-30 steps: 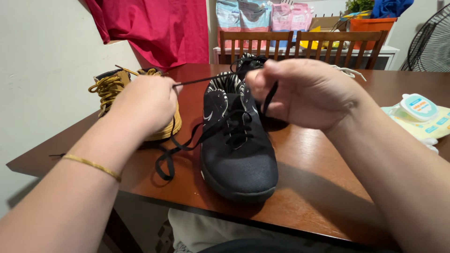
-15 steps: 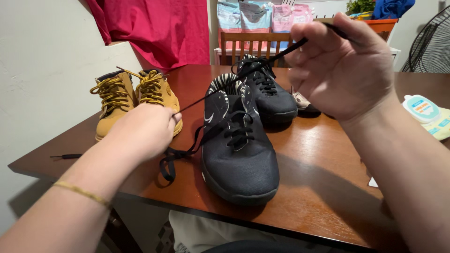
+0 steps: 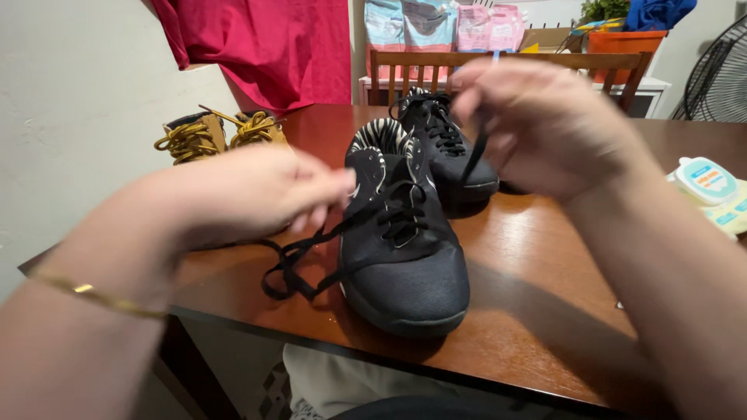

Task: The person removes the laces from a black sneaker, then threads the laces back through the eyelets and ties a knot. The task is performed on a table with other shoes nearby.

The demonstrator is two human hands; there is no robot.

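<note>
Sitting toe-forward, black sneaker [image 3: 405, 264], zebra-striped lining, black lace [image 3: 299, 268] trailing loose

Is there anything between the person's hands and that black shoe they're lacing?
Nothing visible stands in the way. The left hand is right beside the near black shoe, by its loose lace. The right hand holds a lace end above it. The second black shoe sits behind.

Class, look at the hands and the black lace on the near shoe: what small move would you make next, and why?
Probably draw the lace taut: the right hand pinches one end above the shoe, while the left hand sits by slack loops lying on the table.
</note>
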